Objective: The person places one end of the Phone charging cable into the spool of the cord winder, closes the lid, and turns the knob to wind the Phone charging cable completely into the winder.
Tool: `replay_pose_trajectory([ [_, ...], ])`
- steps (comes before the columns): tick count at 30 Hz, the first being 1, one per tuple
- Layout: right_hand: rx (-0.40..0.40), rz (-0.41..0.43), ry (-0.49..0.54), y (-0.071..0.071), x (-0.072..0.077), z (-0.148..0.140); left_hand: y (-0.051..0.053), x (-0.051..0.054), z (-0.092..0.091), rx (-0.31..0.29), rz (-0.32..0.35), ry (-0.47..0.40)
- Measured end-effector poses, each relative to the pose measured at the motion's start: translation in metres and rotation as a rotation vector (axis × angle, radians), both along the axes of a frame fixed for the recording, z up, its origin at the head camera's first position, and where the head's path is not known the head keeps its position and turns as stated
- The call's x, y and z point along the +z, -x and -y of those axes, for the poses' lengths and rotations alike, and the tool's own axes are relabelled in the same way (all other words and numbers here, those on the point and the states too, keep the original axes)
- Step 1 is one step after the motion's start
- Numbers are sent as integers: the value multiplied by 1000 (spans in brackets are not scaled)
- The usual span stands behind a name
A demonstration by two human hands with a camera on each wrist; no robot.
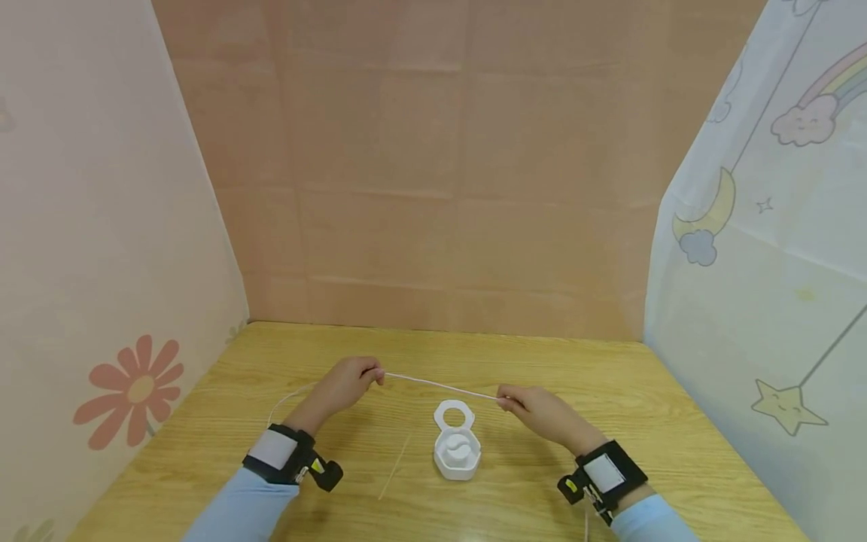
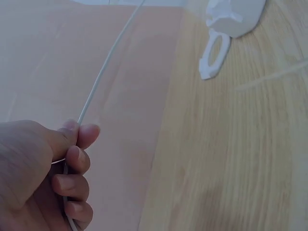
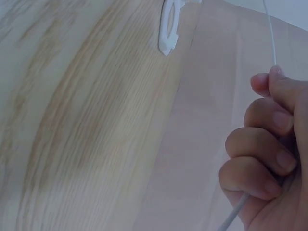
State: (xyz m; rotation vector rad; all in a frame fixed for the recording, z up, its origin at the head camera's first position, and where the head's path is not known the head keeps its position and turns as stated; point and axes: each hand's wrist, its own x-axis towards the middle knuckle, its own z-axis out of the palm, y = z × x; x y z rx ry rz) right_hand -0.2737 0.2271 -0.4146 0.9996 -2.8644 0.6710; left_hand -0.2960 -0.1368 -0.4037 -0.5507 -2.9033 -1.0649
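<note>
A thin white cord (image 1: 440, 385) runs nearly straight between my two hands above the table. My left hand (image 1: 348, 384) pinches it between thumb and forefinger; the other fingers curl round it in the left wrist view. At the other end of this stretch, my right hand (image 1: 542, 414) pinches the cord, and a length comes out below its curled fingers in the right wrist view. Below and between the hands stands a small white faceted case (image 1: 457, 455). Its ring-shaped lid (image 1: 454, 414) is flipped back, and a rounded white core shows inside.
The wooden table (image 1: 515, 512) has a thin pale strip (image 1: 395, 467) lying left of the case. A loop of cord trails behind the left forearm. A brown sheet (image 1: 460, 188) hangs at the back, with patterned sheets at both sides.
</note>
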Motion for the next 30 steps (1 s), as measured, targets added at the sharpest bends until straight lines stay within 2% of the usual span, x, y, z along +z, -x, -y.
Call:
replay_pose_trajectory([
  [3,9,-16,-6,0,1,3,1,-7,-1,16,-28,65],
  [8,12,-41,-13,-1,2,10,-5,-21,-14,70,-230,303],
  [10,16,-53,-21,-2,3,13,-12,-21,-24,57,-291,337],
  [11,20,-61,-25,-2,3,15,-15,-20,-30,31,-298,324],
  [14,32,-78,-28,-3,4,19,-28,-15,-55,-109,-232,226],
  [17,41,-98,-14,-3,6,22,-42,-7,-82,-246,-81,136],
  [20,47,-116,8,-3,7,24,-51,-3,-104,-314,33,103],
  [22,51,-125,19,-3,8,24,-54,-3,-113,-321,69,76],
  [25,62,-118,28,-3,7,25,-53,-5,-118,-287,101,-5],
  [30,88,-76,25,-6,7,28,-47,-11,-114,-234,88,-122],
])
